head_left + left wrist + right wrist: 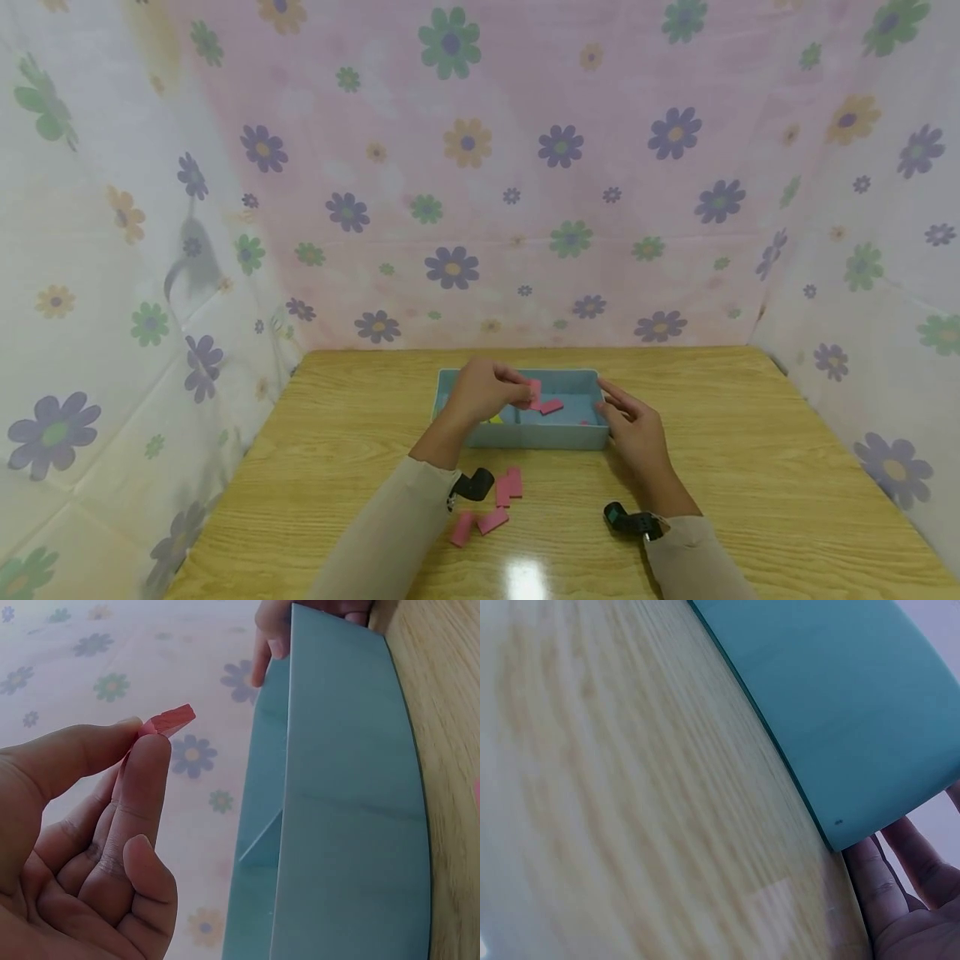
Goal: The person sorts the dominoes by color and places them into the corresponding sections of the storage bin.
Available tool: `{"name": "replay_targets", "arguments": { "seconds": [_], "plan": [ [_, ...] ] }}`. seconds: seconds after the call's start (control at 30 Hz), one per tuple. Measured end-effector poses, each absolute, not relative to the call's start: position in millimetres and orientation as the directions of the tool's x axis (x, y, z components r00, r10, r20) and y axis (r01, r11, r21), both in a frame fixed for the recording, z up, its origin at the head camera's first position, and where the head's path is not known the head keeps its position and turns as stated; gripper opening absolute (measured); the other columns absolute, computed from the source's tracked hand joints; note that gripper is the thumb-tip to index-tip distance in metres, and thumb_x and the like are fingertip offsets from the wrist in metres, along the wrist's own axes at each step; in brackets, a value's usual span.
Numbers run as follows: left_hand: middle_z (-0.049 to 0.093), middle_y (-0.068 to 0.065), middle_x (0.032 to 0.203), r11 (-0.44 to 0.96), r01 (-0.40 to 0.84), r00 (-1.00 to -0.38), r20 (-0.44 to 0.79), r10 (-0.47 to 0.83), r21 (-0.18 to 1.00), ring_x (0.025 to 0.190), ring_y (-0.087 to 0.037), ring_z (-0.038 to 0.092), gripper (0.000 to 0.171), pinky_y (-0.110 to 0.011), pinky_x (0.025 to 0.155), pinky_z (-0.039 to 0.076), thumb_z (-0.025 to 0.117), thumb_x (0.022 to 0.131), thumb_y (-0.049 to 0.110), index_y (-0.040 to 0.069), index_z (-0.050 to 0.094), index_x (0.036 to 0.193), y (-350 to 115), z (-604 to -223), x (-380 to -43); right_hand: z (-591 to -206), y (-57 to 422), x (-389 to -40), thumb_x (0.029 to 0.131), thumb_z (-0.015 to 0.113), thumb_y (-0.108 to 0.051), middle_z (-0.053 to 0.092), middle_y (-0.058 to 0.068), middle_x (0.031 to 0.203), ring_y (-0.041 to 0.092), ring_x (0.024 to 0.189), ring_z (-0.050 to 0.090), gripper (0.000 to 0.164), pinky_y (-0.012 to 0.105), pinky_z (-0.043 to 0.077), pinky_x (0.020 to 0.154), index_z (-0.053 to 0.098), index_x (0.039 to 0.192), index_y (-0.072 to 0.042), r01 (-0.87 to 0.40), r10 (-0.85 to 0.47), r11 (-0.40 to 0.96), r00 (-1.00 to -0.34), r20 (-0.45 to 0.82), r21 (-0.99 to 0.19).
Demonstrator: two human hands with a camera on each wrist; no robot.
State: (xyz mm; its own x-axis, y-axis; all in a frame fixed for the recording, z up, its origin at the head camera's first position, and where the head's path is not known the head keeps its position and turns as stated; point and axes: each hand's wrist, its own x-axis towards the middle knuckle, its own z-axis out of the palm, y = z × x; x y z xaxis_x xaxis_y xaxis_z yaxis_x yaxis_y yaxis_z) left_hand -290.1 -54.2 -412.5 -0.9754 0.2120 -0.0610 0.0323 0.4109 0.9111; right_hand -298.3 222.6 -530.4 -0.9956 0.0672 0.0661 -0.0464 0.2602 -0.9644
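1. While the left grip [480, 392] hangs over the light blue tray [536, 437], its thumb and index finger pinch one pink rectangular block [535, 394], spread no wider than the block itself; in the left wrist view the block's end juts past the fingertips

2. At the tray's right end, the right grip [636, 425] lies with fingers spread and mostly straight, touching the end wall; no block shows in it, and how its thumb meets the rim I cannot tell

3. Inside the tray, a loose pink block [551, 407] lies just right of the divider [517, 416], a pink sliver [584, 422] peeks over the front wall, and a yellow piece [495, 418] shows left of the divider; the left grip and front wall hide the rest

4. On the counter [750, 467], four pink blocks [492, 522] lie in front of the tray, so the work looks partway: some pink in the tray, one block pinched, four outside; which way they are travelling cannot be told

5. As for room, the left wrist camera [474, 485] sits just beside the counter blocks, probably the tightest spot; the counter runs well past both tray ends, with only a narrow strip between tray and flowered curtain [517, 300]
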Motion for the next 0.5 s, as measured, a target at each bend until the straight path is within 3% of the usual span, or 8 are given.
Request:
{"name": "replay_targets", "arguments": {
  "seconds": [0.1, 0.27, 0.5],
  "plan": [
    [0.079, 0.005, 0.083, 0.395, 0.005, -0.975, -0.083, 0.206, 0.918, 0.083, -0.012, 0.075, 0.007, -0.041, 0.086, 0.058, 0.082, 0.090, 0.029, 0.023, 0.082, 0.093, -50, -414, -294, -530, 223, -296, 0.103, 0.064, -0.036, 0.054, 0.013, 0.151, 0.032, 0.133, 0.057, 0.045, 0.020, 0.057, 0.086, 0.059, 0.148, -0.033, -0.047, 0.064, 0.263, -0.996, 0.066, -0.964],
    [0.080, 0.004, 0.084, 0.369, -0.031, -0.977, -0.107, 0.186, 0.929, 0.085, -0.011, 0.075, 0.009, -0.041, 0.080, 0.060, 0.082, 0.090, 0.032, 0.024, 0.082, 0.093, -46, -417, -300, -528, 222, -295, 0.104, 0.064, -0.037, 0.053, 0.014, 0.152, 0.033, 0.135, 0.056, 0.046, 0.019, 0.057, 0.086, 0.058, 0.149, -0.033, -0.045, 0.061, 0.251, -0.996, 0.063, -0.967],
    [0.080, 0.003, 0.086, 0.310, -0.070, -0.973, -0.133, 0.187, 0.948, 0.086, -0.011, 0.076, 0.011, -0.054, 0.095, 0.056, 0.082, 0.090, 0.032, 0.024, 0.082, 0.098, -41, -418, -307, -528, 222, -297, 0.103, 0.064, -0.035, 0.054, 0.014, 0.151, 0.032, 0.133, 0.058, 0.045, 0.020, 0.058, 0.085, 0.059, 0.148, -0.033, -0.041, 0.081, 0.258, -0.995, 0.064, -0.965]
  ]
}}
